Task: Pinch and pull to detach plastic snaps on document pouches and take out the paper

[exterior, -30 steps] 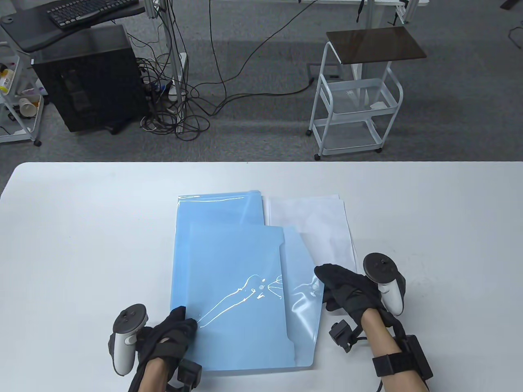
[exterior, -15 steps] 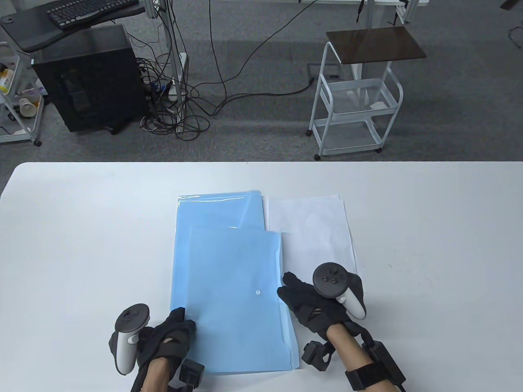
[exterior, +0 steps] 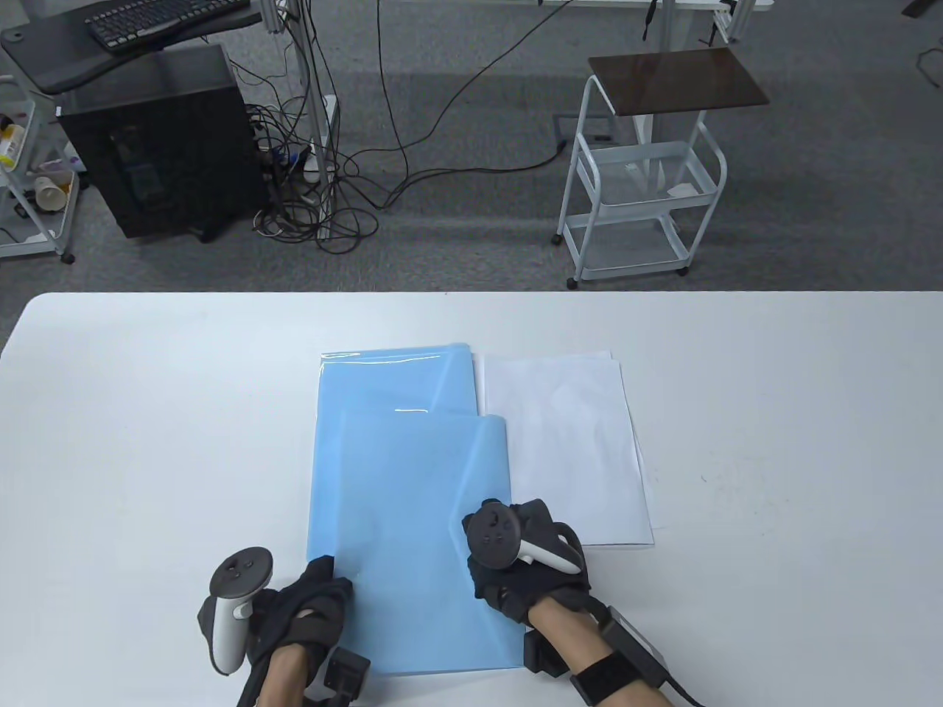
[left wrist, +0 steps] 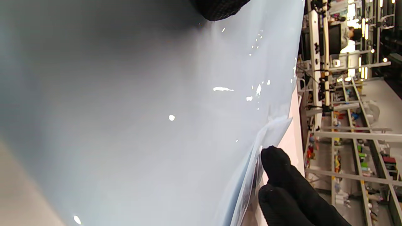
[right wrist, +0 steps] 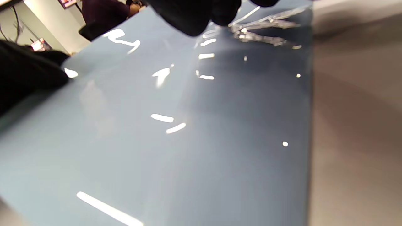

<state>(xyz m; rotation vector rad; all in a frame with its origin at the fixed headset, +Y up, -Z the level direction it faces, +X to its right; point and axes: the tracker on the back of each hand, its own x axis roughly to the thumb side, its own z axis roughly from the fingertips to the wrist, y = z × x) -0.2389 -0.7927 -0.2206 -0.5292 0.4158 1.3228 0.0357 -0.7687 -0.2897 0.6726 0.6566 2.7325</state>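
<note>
Blue plastic document pouch (exterior: 412,515) is lying on the desk (exterior: 147,442) beside white paper (exterior: 567,442), left hand (exterior: 306,600) pinning its near corner, right hand (exterior: 527,567) curling over its flap edge, grip hidden, and risking creasing if tugged unevenly.

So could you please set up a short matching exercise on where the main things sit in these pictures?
Things:
1. paper
2. top pouch
3. left hand
4. right hand

Places:
A. at the top pouch's near left edge
B. on the table, right of the pouches
C. on the top pouch's right edge
D. lying on the other pouch

Pairs: 1-B, 2-D, 3-A, 4-C
</note>
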